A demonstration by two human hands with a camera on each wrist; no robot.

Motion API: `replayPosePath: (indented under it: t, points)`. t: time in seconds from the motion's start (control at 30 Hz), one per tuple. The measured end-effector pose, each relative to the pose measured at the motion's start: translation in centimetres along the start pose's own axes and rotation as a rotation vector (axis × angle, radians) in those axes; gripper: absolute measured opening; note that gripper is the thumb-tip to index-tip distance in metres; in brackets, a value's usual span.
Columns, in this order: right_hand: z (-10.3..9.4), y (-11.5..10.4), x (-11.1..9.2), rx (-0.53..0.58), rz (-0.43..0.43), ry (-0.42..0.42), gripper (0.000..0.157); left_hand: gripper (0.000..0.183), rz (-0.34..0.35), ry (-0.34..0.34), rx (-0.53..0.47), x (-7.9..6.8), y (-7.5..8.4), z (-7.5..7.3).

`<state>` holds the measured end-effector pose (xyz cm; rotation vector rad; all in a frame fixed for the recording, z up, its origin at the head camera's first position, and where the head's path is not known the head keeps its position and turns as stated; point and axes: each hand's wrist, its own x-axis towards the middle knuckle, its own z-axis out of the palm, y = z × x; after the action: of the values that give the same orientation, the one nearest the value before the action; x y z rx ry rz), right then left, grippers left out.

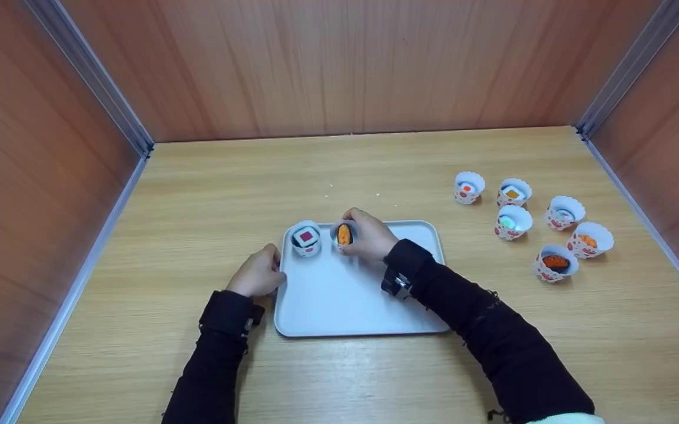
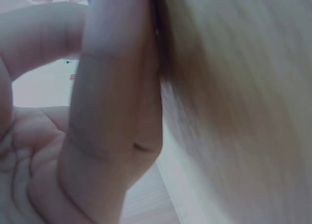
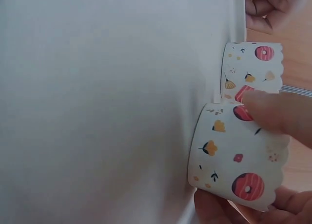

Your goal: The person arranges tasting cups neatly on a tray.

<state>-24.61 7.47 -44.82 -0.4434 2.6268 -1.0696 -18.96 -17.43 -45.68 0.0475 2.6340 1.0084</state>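
Observation:
My right hand (image 1: 368,235) holds a paper baking cup (image 3: 234,155) by its sides, thumb on one side and fingers on the other. Inside this cup sits a piece of toy sushi (image 1: 344,234) with an orange top and dark wrap. The cup is at the back left of a white tray (image 1: 351,306). Just left of it, a second paper cup (image 1: 306,249) stands in the tray's corner, holding a white square piece with a red centre. My left hand (image 1: 257,274) grips the tray's left edge; its fingers look curled, partly hidden.
Several patterned paper cups stand on the table to the right, among them one with red-orange roe (image 1: 556,263), one with an orange piece (image 1: 589,241) and one with a green piece (image 1: 509,223). Small white crumbs lie behind the tray. Wooden panels (image 1: 351,70) enclose the back and sides.

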Motion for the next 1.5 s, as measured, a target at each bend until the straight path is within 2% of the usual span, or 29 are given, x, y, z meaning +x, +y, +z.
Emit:
replayPosePath:
  t: [0.33, 0.5, 0.8, 0.97, 1.17, 1.33, 1.5]
  points:
    - [0.2, -0.1, 0.1, -0.015, -0.003, -0.013, 0.064, 0.02, -0.019, -0.011, -0.014, 0.0, 0.1, 0.0]
    - [0.1, 0.0, 0.0, -0.013, -0.012, -0.029, 0.073, 0.02, -0.029, -0.014, -0.008, 0.0, 0.1, 0.0]
    - [-1.1, 0.1, -0.6, 0.031, -0.015, -0.031, 0.085, 0.018, 0.017, -0.004, 0.003, 0.1, -0.1, -0.1]
    - [-2.4, 0.4, -1.3, 0.068, 0.012, -0.005, 0.087, 0.018, 0.003, -0.007, 0.003, 0.0, -0.2, -0.1]
    - [-4.7, 1.1, -2.8, 0.1, 0.024, 0.046, 0.082, 0.019, -0.007, -0.005, -0.008, -0.1, -0.3, 0.0]
    - [-7.3, 2.2, -5.1, 0.133, 0.018, 0.095, 0.082, 0.021, -0.017, -0.003, -0.01, -0.1, -0.4, 0.0]
    - [-10.0, 4.6, -7.7, 0.089, -0.027, 0.189, 0.084, 0.021, -0.026, -0.005, -0.01, -0.1, -0.4, -0.3]
